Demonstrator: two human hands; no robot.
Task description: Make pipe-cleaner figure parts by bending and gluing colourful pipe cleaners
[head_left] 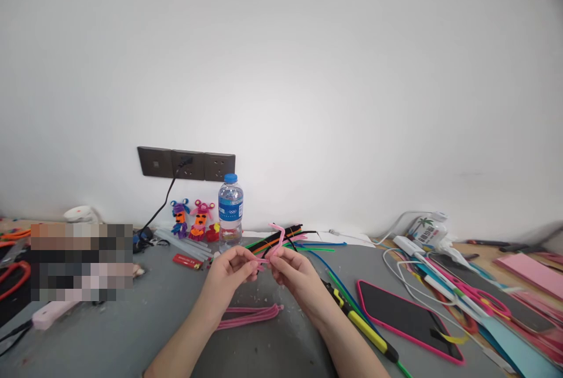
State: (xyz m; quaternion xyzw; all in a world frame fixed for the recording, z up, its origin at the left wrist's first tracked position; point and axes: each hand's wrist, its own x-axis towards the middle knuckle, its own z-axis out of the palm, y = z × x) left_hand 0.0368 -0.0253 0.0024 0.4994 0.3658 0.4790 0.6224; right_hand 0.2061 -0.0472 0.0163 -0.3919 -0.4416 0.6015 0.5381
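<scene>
Your left grip (231, 273) and right grip (297, 272) both pinch a thin pink pipe cleaner (281, 238) above the grey bench (145, 319); a bent length rises by your right fingertips. Below your hands lies a folded pink bundle (251, 319). Bench top stretches left of you toward the pale pink handle (55, 312). On your right, the yellow-black tool (367, 331) sits close beside your forearm (341, 337), the pink-edged phone (407, 316) beyond. Your fingers cover where the strands meet, your left wrist (206, 307) hides one bundle end, and pixelation masks objects at far left.
</scene>
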